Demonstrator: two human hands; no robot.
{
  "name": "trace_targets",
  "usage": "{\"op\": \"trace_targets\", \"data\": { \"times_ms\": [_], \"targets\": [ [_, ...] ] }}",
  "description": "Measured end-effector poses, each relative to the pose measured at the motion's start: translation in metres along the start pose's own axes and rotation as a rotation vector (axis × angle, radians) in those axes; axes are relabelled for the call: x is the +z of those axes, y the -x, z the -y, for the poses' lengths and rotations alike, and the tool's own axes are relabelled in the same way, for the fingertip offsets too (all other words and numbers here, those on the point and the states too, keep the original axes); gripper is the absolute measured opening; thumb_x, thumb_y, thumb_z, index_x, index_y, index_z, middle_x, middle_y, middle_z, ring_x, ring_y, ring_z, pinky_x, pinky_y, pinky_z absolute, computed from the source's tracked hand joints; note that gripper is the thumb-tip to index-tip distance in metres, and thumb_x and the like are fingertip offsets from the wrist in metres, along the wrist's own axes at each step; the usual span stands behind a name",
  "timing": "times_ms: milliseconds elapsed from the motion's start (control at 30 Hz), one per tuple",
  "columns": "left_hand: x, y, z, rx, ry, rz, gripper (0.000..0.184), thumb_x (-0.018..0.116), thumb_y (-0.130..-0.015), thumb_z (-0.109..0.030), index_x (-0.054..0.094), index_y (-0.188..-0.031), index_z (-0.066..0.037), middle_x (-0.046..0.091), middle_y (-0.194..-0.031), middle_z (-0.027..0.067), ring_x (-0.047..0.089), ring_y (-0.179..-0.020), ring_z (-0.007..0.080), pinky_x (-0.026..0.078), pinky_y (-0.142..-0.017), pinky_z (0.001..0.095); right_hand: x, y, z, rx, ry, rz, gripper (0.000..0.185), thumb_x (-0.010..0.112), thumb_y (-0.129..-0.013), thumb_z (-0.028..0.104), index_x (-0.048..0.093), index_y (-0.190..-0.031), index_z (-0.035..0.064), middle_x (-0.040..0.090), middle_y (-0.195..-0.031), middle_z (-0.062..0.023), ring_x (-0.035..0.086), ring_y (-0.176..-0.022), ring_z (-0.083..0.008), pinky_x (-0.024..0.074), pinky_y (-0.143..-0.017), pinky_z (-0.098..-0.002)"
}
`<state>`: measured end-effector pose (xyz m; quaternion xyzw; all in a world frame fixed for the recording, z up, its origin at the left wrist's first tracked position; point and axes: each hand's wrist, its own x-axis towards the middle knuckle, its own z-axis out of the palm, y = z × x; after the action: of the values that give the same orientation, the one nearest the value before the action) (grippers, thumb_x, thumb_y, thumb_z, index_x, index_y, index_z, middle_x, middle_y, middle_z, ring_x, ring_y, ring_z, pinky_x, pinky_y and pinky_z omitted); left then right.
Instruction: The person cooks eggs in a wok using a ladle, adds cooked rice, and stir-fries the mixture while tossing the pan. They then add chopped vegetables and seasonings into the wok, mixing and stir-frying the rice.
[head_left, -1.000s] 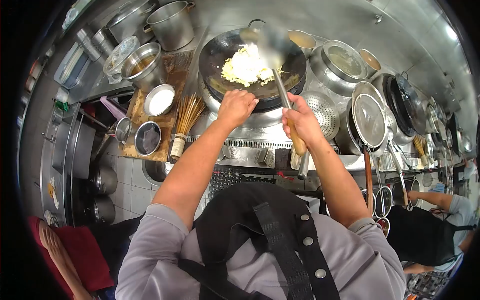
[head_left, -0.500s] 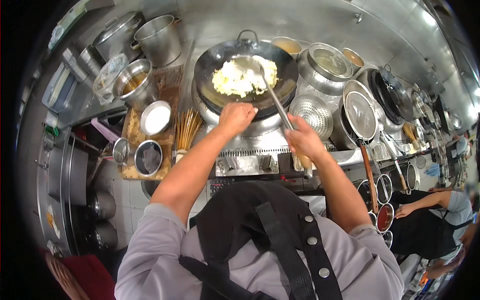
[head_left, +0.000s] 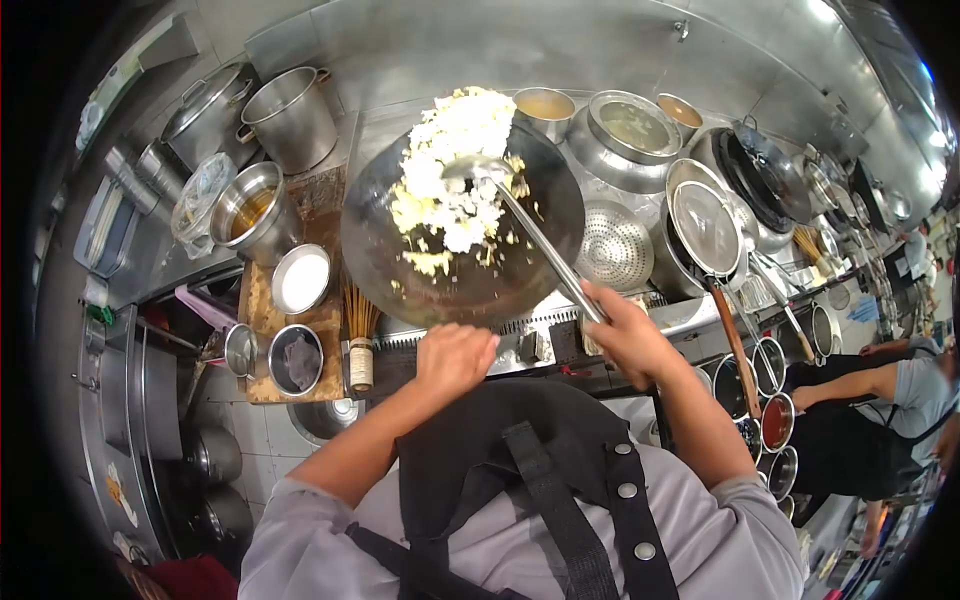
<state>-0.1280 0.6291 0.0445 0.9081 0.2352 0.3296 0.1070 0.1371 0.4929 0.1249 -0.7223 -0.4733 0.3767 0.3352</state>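
A black wok (head_left: 370, 260) is tilted toward me, and a mass of white and yellow food, like egg and rice (head_left: 455, 130), rises over its far side. My left hand (head_left: 455, 360) is closed at the wok's near edge; the part it grips is hidden under the fingers. In my right hand (head_left: 630, 335) is the handle of a metal ladle (head_left: 545, 245), whose bowl lies among the food at the wok's middle.
Left, a wooden board (head_left: 262, 385) bears a bowl of white grains (head_left: 301, 280), a small pot (head_left: 295, 360) and a bamboo brush (head_left: 361, 360). Right stand a perforated strainer (head_left: 614, 245), a mesh sieve (head_left: 707, 228) and pots. A co-worker (head_left: 860, 440) stands at the far right.
The wok has come nearer to me and tilted, with my left hand drawn back. Its food has moved up and over the far side. The ladle has shifted with my right hand.
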Motion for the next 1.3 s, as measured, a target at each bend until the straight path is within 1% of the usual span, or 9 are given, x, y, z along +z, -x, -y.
{"op": "trace_targets", "data": {
  "times_ms": [300, 600, 800, 867, 933, 1000, 1067, 1133, 1300],
  "targets": [
    [0.051, -0.080, 0.056, 0.017, -0.083, -0.103, 0.034, 0.061, -0.097, -0.030, 0.061, -0.071, -0.009, 0.065, -0.071, 0.0096, 0.064, -0.072, 0.0331, 0.048, -0.069, 0.0489, -0.005, 0.015, 0.018, 0.208, 0.047, 0.123, 0.066, 0.064, -0.094, 0.004, 0.044, -0.156, 0.0111, 0.057, -0.077, -0.0003, 0.053, -0.058, -0.0103, 0.0464, -0.052, -0.0277],
    [0.004, -0.075, 0.045, -0.027, -0.063, 0.039, 0.031, 0.065, -0.094, -0.029, 0.064, -0.070, -0.009, 0.066, -0.072, 0.0108, 0.065, -0.068, 0.0328, 0.051, -0.063, 0.0478, -0.005, 0.060, 0.015, 0.045, -0.953, 0.082, 0.071, 0.054, -0.094, 0.001, 0.032, -0.159, 0.0187, 0.059, -0.076, -0.0108, 0.055, -0.052, -0.0161, 0.0457, -0.043, -0.0272],
    [0.037, -0.109, 0.075, -0.075, -0.013, -0.020, 0.031, 0.065, -0.093, -0.031, 0.064, -0.072, -0.008, 0.067, -0.072, 0.0129, 0.066, -0.073, 0.0369, 0.051, -0.067, 0.0508, -0.044, -0.018, 0.047, -0.549, -1.223, 0.429, 0.075, 0.073, -0.095, 0.044, 0.035, -0.152, 0.0122, 0.060, -0.120, -0.0168, 0.065, -0.098, -0.0269, 0.0565, -0.065, -0.0313],
    [0.039, -0.110, 0.077, -0.049, 0.008, -0.091, 0.032, 0.067, -0.092, -0.030, 0.061, -0.070, -0.007, 0.065, -0.070, 0.0132, 0.065, -0.071, 0.0373, 0.050, -0.065, 0.0512, -0.046, -0.039, 0.067, -0.547, -1.118, 0.305, 0.065, 0.077, -0.092, 0.048, 0.052, -0.137, 0.0080, 0.064, -0.109, -0.0117, 0.064, -0.091, -0.0210, 0.0520, -0.062, -0.0281],
    [0.039, -0.107, 0.076, -0.090, -0.032, -0.027, 0.027, 0.066, -0.093, -0.030, 0.067, -0.077, -0.009, 0.070, -0.078, 0.0115, 0.068, -0.077, 0.0353, 0.053, -0.074, 0.0495, -0.056, -0.078, 0.078, -0.328, -0.263, -0.327, 0.041, 0.078, -0.093, 0.042, 0.066, -0.112, 0.0078, 0.063, -0.092, -0.0042, 0.061, -0.085, -0.0142, 0.0471, -0.066, -0.0267],
    [0.042, -0.106, 0.077, -0.075, -0.040, -0.035, 0.026, 0.066, -0.093, -0.030, 0.067, -0.077, -0.009, 0.070, -0.079, 0.0109, 0.068, -0.078, 0.0347, 0.052, -0.075, 0.0490, -0.069, -0.129, 0.104, -0.578, -0.319, -0.545, 0.028, 0.077, -0.095, 0.034, 0.067, -0.091, 0.0087, 0.060, -0.080, 0.0004, 0.056, -0.080, -0.0097, 0.0436, -0.069, -0.0264],
    [0.044, -0.103, 0.077, -0.051, -0.052, -0.047, 0.026, 0.067, -0.093, -0.030, 0.067, -0.078, -0.009, 0.070, -0.079, 0.0104, 0.068, -0.079, 0.0340, 0.052, -0.077, 0.0484, -0.084, -0.180, 0.152, -0.774, -0.885, -0.538, 0.028, 0.076, -0.096, 0.029, 0.062, -0.088, 0.0061, 0.062, -0.082, -0.0010, 0.059, -0.075, -0.0119, 0.0466, -0.070, -0.0291],
    [0.044, -0.104, 0.077, -0.055, -0.067, -0.045, 0.027, 0.066, -0.094, -0.030, 0.066, -0.079, -0.008, 0.068, -0.078, 0.0100, 0.067, -0.080, 0.0334, 0.051, -0.078, 0.0477, -0.110, -0.203, 0.191, -0.855, -0.874, -0.709, 0.023, 0.074, -0.097, 0.020, 0.059, -0.095, 0.0032, 0.065, -0.081, -0.0076, 0.065, -0.069, -0.0192, 0.0527, -0.064, -0.0347],
    [0.038, -0.103, 0.074, -0.066, -0.027, -0.036, 0.026, 0.066, -0.095, -0.028, 0.066, -0.080, -0.008, 0.067, -0.077, 0.0112, 0.066, -0.079, 0.0344, 0.050, -0.077, 0.0479, -0.120, -0.190, 0.270, -0.983, -0.787, -0.656, 0.031, 0.078, -0.092, 0.037, 0.065, -0.101, 0.0095, 0.067, -0.074, -0.0067, 0.064, -0.064, -0.0228, 0.0554, -0.063, -0.0416]
  ]
}}
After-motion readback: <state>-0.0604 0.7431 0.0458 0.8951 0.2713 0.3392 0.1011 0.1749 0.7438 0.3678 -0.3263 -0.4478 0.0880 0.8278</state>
